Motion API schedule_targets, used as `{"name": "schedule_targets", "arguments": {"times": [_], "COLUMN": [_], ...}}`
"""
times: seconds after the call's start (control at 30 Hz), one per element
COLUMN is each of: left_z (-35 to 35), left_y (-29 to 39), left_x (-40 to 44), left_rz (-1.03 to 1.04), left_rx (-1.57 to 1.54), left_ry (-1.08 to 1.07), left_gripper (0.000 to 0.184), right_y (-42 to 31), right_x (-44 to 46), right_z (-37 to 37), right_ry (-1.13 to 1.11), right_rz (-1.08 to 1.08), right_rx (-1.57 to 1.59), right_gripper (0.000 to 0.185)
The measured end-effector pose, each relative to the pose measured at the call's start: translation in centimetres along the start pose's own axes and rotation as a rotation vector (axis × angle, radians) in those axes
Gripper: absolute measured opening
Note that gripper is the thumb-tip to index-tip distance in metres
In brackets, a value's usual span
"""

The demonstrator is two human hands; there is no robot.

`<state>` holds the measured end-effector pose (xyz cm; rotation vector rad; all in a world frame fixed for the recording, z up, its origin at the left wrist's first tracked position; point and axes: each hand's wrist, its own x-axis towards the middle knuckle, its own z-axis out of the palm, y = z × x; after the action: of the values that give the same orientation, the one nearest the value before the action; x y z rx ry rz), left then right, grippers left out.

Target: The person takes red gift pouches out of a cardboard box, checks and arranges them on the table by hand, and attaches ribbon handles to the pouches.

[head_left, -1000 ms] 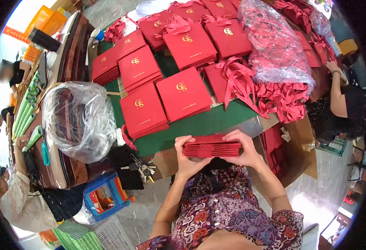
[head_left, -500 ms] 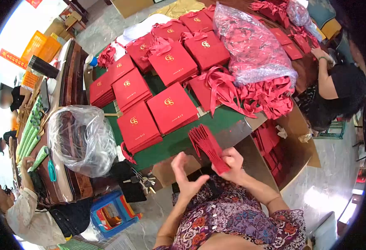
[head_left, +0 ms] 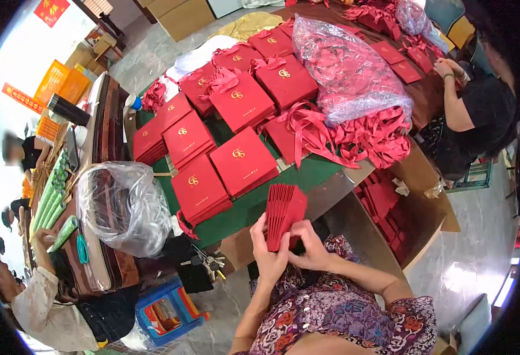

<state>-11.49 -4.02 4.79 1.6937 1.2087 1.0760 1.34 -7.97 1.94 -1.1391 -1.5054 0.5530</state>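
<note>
A stack of red paper bags is upright in front of my body, its edges fanned apart at the top. My left hand grips the stack's left side and lower edge. On the right, my right hand has its fingers around the lower right corner of the same stack. Just beyond, flat piles of red bags with gold lettering lie on the green table top. Loose red ribbons spill from a clear plastic sack at the table's right.
Below the table's right edge stands an open cardboard box with red bags inside. At left are a clear plastic bag, keys and a blue plastic stool. Co-workers sit at right and at left.
My left hand, open and apart before, has closed on the stack of bags. The stack has swung more upright, and my right hand has shifted left and down with it.
</note>
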Motion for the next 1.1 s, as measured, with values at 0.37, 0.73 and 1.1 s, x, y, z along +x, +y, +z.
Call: {"name": "schedule_targets", "arguments": {"times": [0.37, 0.73, 1.1], "left_z": [-2.6, -3.8, -2.9], "left_y": [0.0, -3.7, -4.9], "left_x": [2.7, 3.0, 2.0], "left_rz": [0.152, -0.024, 0.093], "left_rx": [0.152, -0.286, -0.235], "left_ry": [-0.204, -0.211, -0.105], "left_gripper": [0.058, 0.054, 0.052], "right_y": [5.7, 5.0, 4.7], "right_x": [4.5, 2.7, 2.9], "right_z": [-4.4, -2.0, -2.8], "right_ry": [-0.157, 0.032, 0.049], "right_rz": [0.106, 0.189, 0.159], "right_rx": [-0.116, -0.026, -0.097], "right_gripper": [0.084, 0.084, 0.082]}}
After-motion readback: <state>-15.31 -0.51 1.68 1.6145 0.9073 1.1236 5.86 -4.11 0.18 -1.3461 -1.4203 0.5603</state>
